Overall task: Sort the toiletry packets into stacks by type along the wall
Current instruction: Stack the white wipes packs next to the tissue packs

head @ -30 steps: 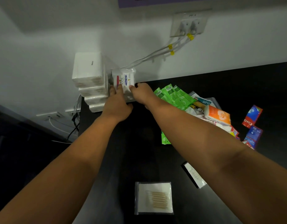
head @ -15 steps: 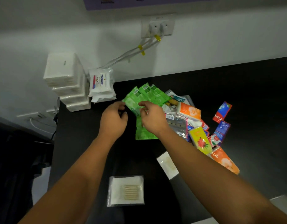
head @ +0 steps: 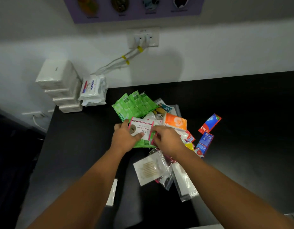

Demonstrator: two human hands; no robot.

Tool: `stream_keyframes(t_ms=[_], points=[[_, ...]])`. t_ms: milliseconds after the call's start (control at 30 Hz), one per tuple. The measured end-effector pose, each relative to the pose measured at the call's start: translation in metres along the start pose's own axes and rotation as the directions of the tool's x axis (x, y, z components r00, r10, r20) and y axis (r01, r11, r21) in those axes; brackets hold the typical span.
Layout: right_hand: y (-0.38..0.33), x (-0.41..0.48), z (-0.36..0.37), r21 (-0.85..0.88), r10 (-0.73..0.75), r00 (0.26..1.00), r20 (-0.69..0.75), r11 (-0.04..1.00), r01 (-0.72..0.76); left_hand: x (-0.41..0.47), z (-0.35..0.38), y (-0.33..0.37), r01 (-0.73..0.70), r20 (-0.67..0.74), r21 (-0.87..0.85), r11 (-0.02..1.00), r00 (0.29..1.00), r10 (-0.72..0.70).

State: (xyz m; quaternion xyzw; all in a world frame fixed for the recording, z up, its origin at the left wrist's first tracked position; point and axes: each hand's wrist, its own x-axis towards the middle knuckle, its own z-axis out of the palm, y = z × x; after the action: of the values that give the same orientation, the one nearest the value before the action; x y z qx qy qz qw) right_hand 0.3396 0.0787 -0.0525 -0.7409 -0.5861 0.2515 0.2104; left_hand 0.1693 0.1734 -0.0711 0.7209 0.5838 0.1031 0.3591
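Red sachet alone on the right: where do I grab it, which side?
Best pinch the red sachet by its far right corner, coming from the right: it lies flat on the counter, and that end is clear of the blue sachet.

The only view comes from a wide-angle camera on the person's head, looking forward and steeply down over the dark desk toward the white wall at its far edge. The left hand and right hand sit close below, near centre.
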Motion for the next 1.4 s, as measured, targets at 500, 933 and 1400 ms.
stream_keyframes(t_ms=[500,933,1400], points=[[0.02,0.012,-0.015,-0.104,-0.039,0.991,0.131,0.993,0.053,-0.047,-0.013,-0.047,0.277,-0.028,-0.096,0.956,0.959,-0.281],[-0.011,0.062,-0.012,-0.56,-0.184,0.869,0.46,0.699,0.445,-0.05,-0.006,0.011,0.143,-0.09,0.363,0.921,0.989,-0.118],[-0.039,0.083,-0.006,-0.351,-0.439,0.844,0.309,0.772,0.53,-0.028,-0.013,0.007,0.025,-0.19,-0.174,0.984,0.98,-0.059]])
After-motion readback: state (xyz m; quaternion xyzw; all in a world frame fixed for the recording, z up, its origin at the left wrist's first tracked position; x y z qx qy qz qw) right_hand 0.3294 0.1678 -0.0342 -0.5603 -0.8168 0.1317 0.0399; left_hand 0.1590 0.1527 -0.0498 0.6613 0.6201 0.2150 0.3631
